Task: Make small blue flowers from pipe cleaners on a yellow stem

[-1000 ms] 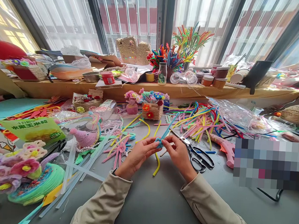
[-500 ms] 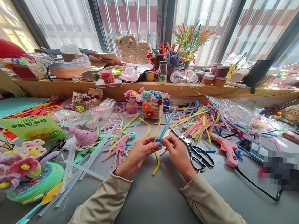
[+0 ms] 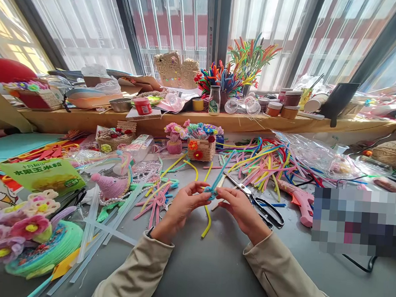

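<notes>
Between my hands, above the grey table [image 3: 196, 270], is a light blue pipe cleaner [image 3: 223, 168]. Its lower end is bent into small loops, and a straight length sticks up and to the right. My left hand [image 3: 185, 206] pinches the looped part between thumb and fingers. From the other side my right hand [image 3: 239, 208] is closed with its fingertips at the same loops. Just beyond the right hand lie scissors [image 3: 260, 202] with black handles. A yellow pipe cleaner [image 3: 207, 226] rests on the table below the hands.
Loose coloured pipe cleaners [image 3: 265, 162] are heaped at the back right, near a pink glue gun [image 3: 304, 203]. Glue sticks [image 3: 121, 220], a pink crocheted cone [image 3: 109, 185] and fuzzy flowers [image 3: 30, 225] lie left. A flower-filled basket [image 3: 201, 148] stands behind the hands.
My fingers have shifted slightly on the looped end of the blue pipe cleaner, and the right hand has moved a little to the right. The blurred patch at right has spread leftward.
</notes>
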`<state>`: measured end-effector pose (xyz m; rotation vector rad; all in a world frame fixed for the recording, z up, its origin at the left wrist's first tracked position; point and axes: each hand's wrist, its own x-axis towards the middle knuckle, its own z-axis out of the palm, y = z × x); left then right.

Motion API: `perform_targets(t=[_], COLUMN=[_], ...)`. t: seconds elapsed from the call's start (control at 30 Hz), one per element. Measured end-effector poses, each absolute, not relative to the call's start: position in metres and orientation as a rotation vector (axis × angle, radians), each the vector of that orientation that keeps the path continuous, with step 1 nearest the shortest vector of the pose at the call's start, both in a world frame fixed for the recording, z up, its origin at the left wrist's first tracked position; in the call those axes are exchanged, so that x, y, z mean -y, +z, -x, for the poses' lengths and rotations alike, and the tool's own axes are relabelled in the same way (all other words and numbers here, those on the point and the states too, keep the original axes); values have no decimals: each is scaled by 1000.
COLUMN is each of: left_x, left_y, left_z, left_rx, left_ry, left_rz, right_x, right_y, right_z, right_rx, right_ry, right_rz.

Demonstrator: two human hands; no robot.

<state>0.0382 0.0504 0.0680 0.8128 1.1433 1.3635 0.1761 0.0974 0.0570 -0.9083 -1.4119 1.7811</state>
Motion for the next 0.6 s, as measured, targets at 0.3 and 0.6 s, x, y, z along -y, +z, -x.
perform_targets(t=[0.3, 0.6], left_x=[-50, -52], left_y=[73, 69], left_z=[-38, -38], left_rx=[-974, -875], left_ry=[1292, 1321], left_rz=[-504, -409], right_x=[-96, -92], right_y=[57, 55], right_z=[-181, -179], right_rx=[2046, 2176], right_ry=[386, 80], right_rz=[701, 637])
